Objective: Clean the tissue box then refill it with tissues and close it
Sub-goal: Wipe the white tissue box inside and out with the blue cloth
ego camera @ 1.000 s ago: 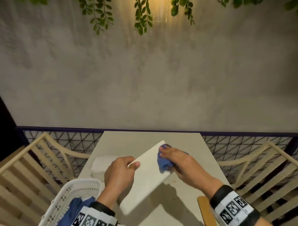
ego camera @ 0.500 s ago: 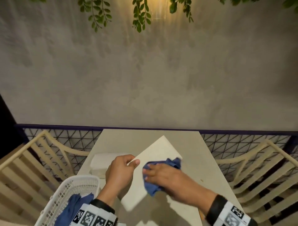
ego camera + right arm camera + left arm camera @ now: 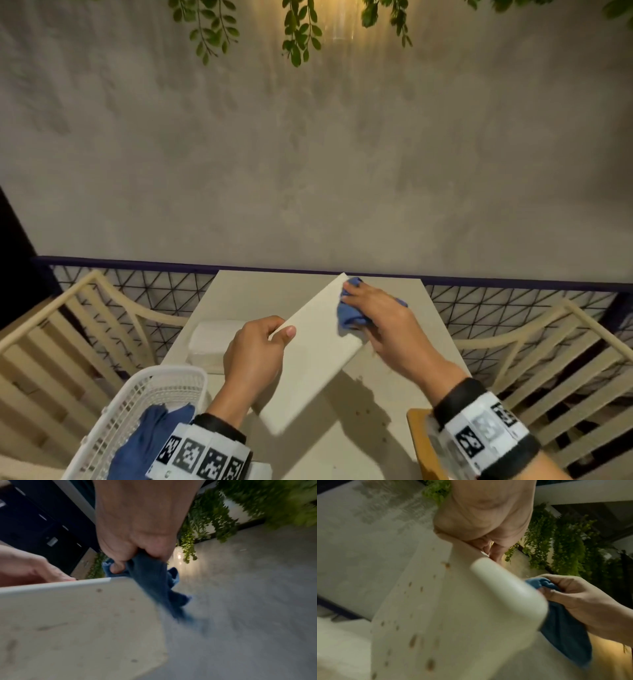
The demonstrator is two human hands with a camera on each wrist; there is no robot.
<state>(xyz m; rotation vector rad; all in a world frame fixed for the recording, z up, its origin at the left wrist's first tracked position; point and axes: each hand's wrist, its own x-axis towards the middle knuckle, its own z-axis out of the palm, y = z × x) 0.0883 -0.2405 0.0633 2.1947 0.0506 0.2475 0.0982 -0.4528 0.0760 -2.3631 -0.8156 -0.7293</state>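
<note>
Left hand grips white tissue box, tilted above bench. Right hand presses bunched blue cloth on box's far end.

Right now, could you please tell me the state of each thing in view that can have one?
White rectangular tissue box: lifted off the table, tilted, brown spots on one face.
Blue cleaning cloth: bunched, pressed on the box's far end.
Left hand: grips the box's edge.
Right hand: grips the cloth.
White tissue stack: lying on the table, outside the box.
White plastic basket: holds another blue cloth.
</note>
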